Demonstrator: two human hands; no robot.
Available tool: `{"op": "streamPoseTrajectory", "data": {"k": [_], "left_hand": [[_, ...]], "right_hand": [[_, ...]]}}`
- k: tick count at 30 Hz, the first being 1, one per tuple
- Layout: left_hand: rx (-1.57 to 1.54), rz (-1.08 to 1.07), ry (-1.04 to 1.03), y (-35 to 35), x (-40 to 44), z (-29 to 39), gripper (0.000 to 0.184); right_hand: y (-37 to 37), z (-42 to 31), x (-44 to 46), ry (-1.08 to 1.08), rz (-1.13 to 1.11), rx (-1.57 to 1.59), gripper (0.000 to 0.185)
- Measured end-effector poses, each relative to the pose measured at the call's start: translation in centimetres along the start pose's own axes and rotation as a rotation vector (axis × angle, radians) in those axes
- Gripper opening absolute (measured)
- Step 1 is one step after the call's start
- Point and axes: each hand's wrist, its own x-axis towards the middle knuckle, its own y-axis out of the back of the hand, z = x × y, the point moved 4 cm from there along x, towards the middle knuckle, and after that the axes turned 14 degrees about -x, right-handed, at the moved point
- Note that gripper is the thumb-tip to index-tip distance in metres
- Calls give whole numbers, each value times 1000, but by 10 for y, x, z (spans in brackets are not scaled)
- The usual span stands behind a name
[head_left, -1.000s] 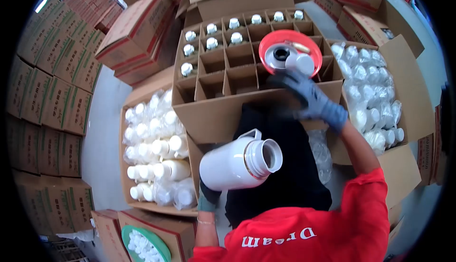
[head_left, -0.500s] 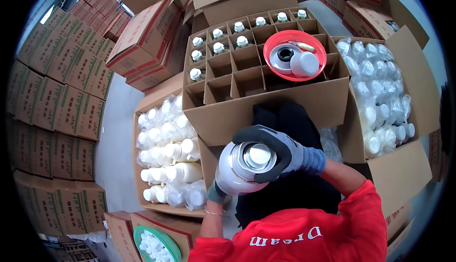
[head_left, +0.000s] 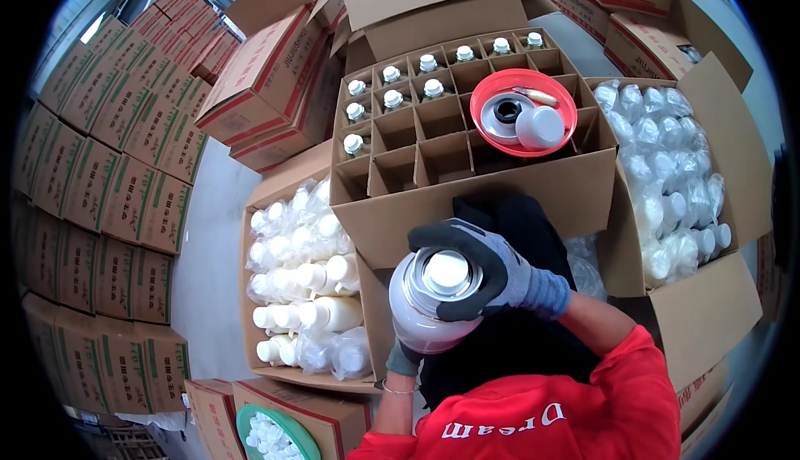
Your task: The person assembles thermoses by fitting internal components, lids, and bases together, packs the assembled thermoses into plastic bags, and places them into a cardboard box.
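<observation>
A large, pale, shiny bottle (head_left: 425, 318) with a white cap (head_left: 447, 272) is held in front of my lap, its top turned toward me. My right hand (head_left: 487, 268), in a grey and black glove, curls around the bottle's neck and shoulder from the right. My left hand (head_left: 404, 358), also gloved, is at the bottle's lower left side; its fingers are mostly hidden behind the bottle. Just ahead stands a divided carton (head_left: 467, 197) with several white-capped bottles in its cells. A red basin (head_left: 570, 108) rests on the dividers, holding a grey ring-shaped part (head_left: 493, 127) and a white cup-like cap (head_left: 540, 128).
To the left, an open carton (head_left: 363, 327) holds white bottles, some in plastic. On the right, another carton (head_left: 627, 243) holds plastic-wrapped items. A green bowl (head_left: 310, 437) of small white caps sits at lower left. Stacked cartons (head_left: 108, 193) line the left side.
The view has shifted slightly, so the cartons and basin appear a little lower and further right. Both hands keep their hold on the bottle, which looks slightly more upright.
</observation>
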Motion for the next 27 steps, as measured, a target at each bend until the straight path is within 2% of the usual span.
{"op": "streamPoseTrajectory", "data": {"k": [2,5,9,12,13,16,17,18,19,21,22,23,24,26,27], "left_hand": [[-9,11,-2,-1,-3,-4,59],[-33,44,-3,-6,-17,-10,58],[-50,79,-13,-5,-21,-16,56],[-34,110,-43,9,-18,-16,55],[-10,131,-61,18,-15,-15,55],[242,126,-155,76,0,-22,54],[409,80,-205,117,12,-34,53],[561,-3,-248,166,28,-50,53],[679,-101,-299,208,47,-62,53],[113,-64,99,186,70,17,40],[404,-204,-5,83,77,135,45],[411,-261,-45,63,87,157,44],[424,-317,-86,47,96,174,43],[652,-461,37,-10,110,225,50],[721,-517,-44,-28,114,226,52]], "right_hand": [[8,-2,6,-1,44,-29,77],[15,-5,16,-121,124,-34,77],[11,-5,19,-91,193,-98,79],[11,-1,9,-69,216,87,79],[14,1,5,-23,180,33,83],[9,13,-24,-97,256,194,91],[7,18,-41,-87,225,145,99],[11,17,-59,-127,115,-8,103],[10,17,-80,-188,108,-2,103],[8,17,-121,-336,59,-32,102],[7,17,-139,-429,23,-57,102],[10,14,-151,-521,72,-1,90],[16,14,-152,-543,-62,-87,86],[27,17,-156,-581,-330,-251,77],[26,18,-162,-635,-380,-295,76]]}}
